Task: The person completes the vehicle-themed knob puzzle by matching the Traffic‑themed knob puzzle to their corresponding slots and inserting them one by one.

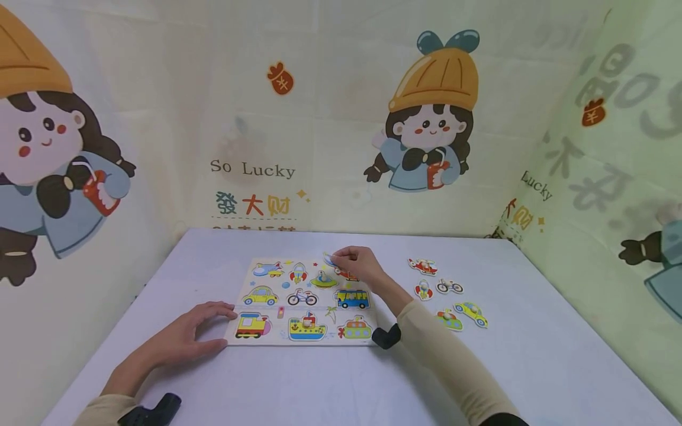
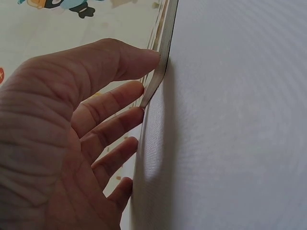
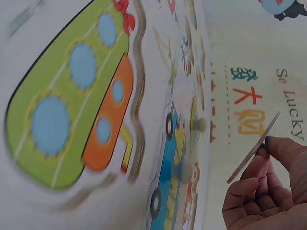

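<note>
My right hand (image 1: 358, 264) pinches a thin blue puzzle piece (image 1: 328, 259) over the board's far right corner, above the helicopter picture (image 1: 348, 276). In the right wrist view that flat piece (image 3: 249, 153) is tilted and seen edge-on between thumb and fingers. The pale wooden puzzle board (image 1: 303, 311) lies in front of me, printed with vehicles. Small knobs stand up on the bus (image 3: 168, 179) and the flying saucer (image 1: 323, 280). Against the board's near left corner rests my left hand (image 1: 192, 332), thumb and fingers extended and spread along its edges (image 2: 157, 79).
Loose pieces lie right of the board: a helicopter (image 1: 423, 266), a rocket (image 1: 423, 290), a bicycle (image 1: 449, 286), a car (image 1: 471, 314) and a submarine (image 1: 450, 320). A white cloth covers the table (image 1: 298, 384). Printed curtains (image 1: 330, 136) hang behind and on both sides.
</note>
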